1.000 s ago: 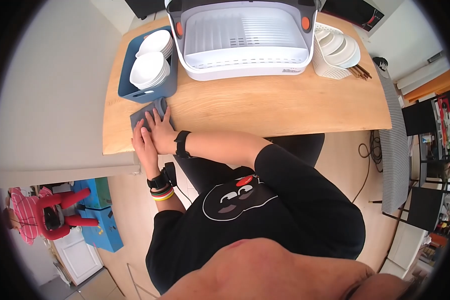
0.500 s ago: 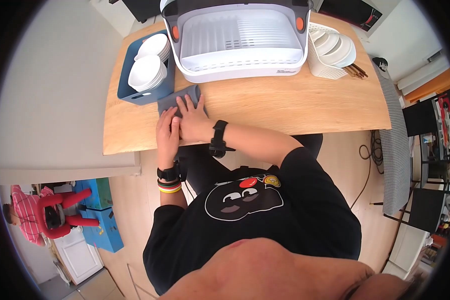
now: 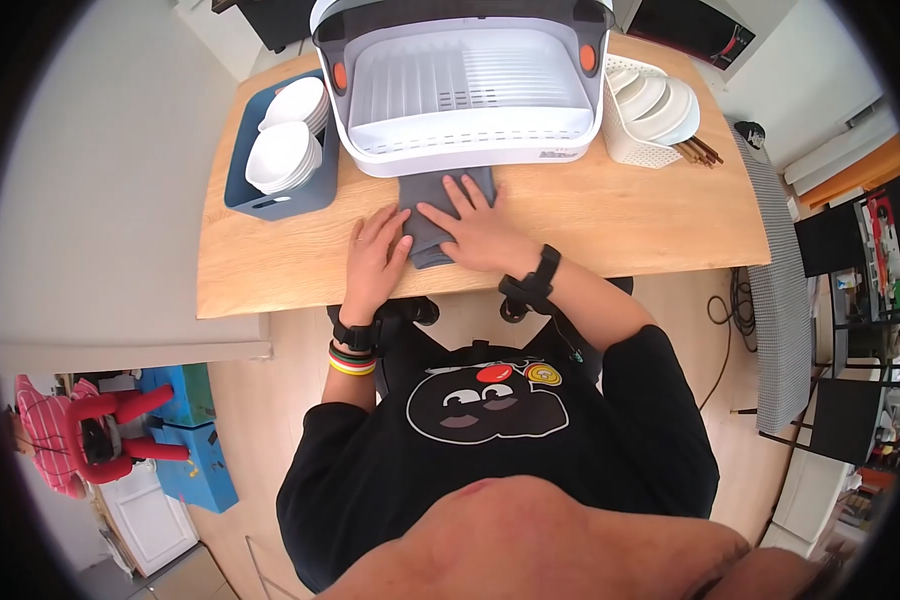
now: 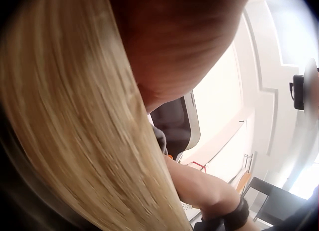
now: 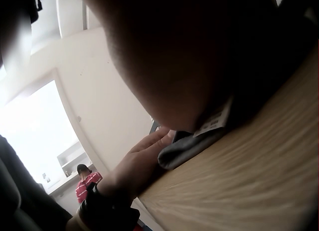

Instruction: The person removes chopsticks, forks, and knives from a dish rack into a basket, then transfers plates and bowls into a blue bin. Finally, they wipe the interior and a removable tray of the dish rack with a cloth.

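Observation:
A folded dark grey cloth (image 3: 426, 225) lies on the wooden table in front of the white dish rack. My right hand (image 3: 482, 232) rests on it with fingers spread and straight, palm down. Beside the cloth's left edge is my left hand (image 3: 375, 258), flat over the table, its fingertips right at that edge. In the right wrist view, the rounded fold of the cloth (image 5: 187, 152) and a white printed label (image 5: 219, 119) show under my right hand, with my left hand (image 5: 142, 158) behind. My right forearm (image 4: 199, 183) appears in the left wrist view; the cloth is mostly hidden there.
The white dish rack (image 3: 470, 148), with a dark raised cover, stands at the back. Left of it, a blue bin (image 3: 305, 203) holds stacked white bowls (image 3: 285, 155). At right, a white basket (image 3: 638, 150) holds plates (image 3: 670, 112) and brown chopsticks (image 3: 700, 151). Another person (image 3: 50, 430) is far left.
Both hands and the cloth have moved right, from beside the blue bin to in front of the rack. My hands, close together and touching before, are now apart.

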Motion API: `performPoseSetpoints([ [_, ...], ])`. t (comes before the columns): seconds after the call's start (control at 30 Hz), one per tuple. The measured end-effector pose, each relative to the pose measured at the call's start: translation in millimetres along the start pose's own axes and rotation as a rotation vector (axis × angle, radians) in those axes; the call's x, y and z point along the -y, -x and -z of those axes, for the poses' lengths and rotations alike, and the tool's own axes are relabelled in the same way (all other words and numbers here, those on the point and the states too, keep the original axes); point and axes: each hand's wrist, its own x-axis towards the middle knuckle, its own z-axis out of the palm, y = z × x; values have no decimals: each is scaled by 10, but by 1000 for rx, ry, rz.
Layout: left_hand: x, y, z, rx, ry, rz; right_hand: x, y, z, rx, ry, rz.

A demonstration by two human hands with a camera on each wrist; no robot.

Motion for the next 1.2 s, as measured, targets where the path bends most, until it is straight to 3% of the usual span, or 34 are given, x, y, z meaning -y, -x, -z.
performPoseSetpoints([
  [0.17,8,39,-21,33,-150,-9,-259,186,-13,-47,39,-24],
  [0.47,-19,39,7,39,-163,20,-512,450,44,-134,63,-62],
  [0.83,-15,63,-15,2,-162,21,-525,541,27,-279,92,-74],
  [1.2,-18,68,-17,3,-171,29,-371,994,173,-284,-16,-21],
])
